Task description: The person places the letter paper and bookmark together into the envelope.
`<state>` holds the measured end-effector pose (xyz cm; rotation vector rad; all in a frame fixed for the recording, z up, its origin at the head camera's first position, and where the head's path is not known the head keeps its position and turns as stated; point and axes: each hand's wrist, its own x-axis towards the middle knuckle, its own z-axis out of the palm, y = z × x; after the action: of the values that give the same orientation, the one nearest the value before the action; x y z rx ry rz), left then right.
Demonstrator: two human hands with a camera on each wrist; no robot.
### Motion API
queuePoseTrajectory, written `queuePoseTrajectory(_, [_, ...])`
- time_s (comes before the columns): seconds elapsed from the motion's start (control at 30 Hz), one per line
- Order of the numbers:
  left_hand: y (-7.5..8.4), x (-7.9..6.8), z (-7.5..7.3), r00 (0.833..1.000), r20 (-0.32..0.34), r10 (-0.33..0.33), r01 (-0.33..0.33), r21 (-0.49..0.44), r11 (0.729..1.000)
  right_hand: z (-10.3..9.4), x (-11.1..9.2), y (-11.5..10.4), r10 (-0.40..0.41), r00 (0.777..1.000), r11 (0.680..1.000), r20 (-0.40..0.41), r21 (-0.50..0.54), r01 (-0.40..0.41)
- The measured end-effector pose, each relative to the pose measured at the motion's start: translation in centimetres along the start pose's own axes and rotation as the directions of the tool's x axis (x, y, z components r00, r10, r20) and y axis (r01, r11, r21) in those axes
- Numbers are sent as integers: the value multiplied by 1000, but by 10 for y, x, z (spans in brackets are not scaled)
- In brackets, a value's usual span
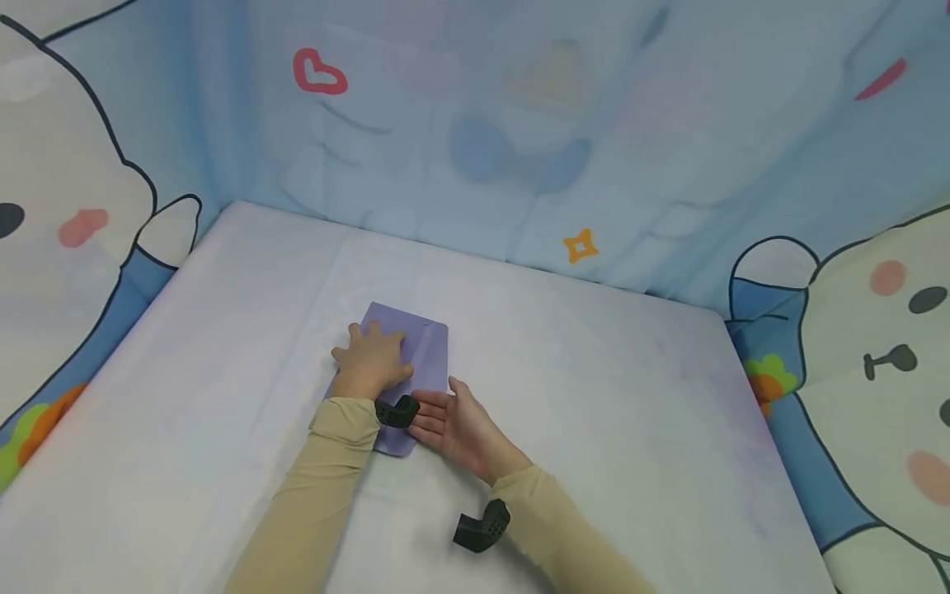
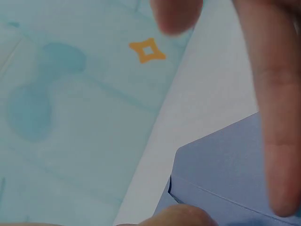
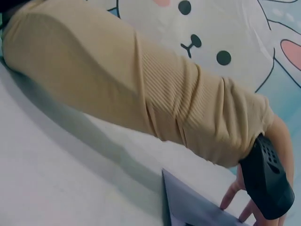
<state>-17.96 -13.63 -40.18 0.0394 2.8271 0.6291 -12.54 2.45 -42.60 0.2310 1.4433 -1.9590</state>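
A flat purple envelope (image 1: 429, 359) lies on the white table, a crease running along its right side. My left hand (image 1: 369, 360) rests on its upper part with the fingers spread. In the left wrist view a long finger reaches down over the envelope (image 2: 221, 165), near its folded edge. Beside the envelope's lower right edge is my right hand (image 1: 467, 429), fingers straight and palm turned towards it. Whether those fingertips touch the edge I cannot tell. The right wrist view catches the left sleeve (image 3: 164, 89) above a corner of the envelope (image 3: 188, 200).
The white table (image 1: 616, 429) stretches to both sides. Behind it hangs a light blue cloth (image 1: 416, 124) with cartoon prints. Black wrist cameras sit on the left wrist (image 1: 397, 411) and the right wrist (image 1: 482, 528).
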Motion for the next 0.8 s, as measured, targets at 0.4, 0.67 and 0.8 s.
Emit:
queuePoseTrajectory(0.4, [3,-3,-1,1000,-11,12,-12,5,1000,5,-24,12,10,993,1000,114,-9,-9])
queuePoseTrajectory(0.67, [7,-4,-2,1000,-21,7,-7,4,1000,3,-35,13,-10,993,1000,114,-9,11])
queuePoseTrajectory(0.8, [8,-3,-1,1000,-28,14,-14,2,1000,-1,-42,8,-56,993,997,103,-51,61])
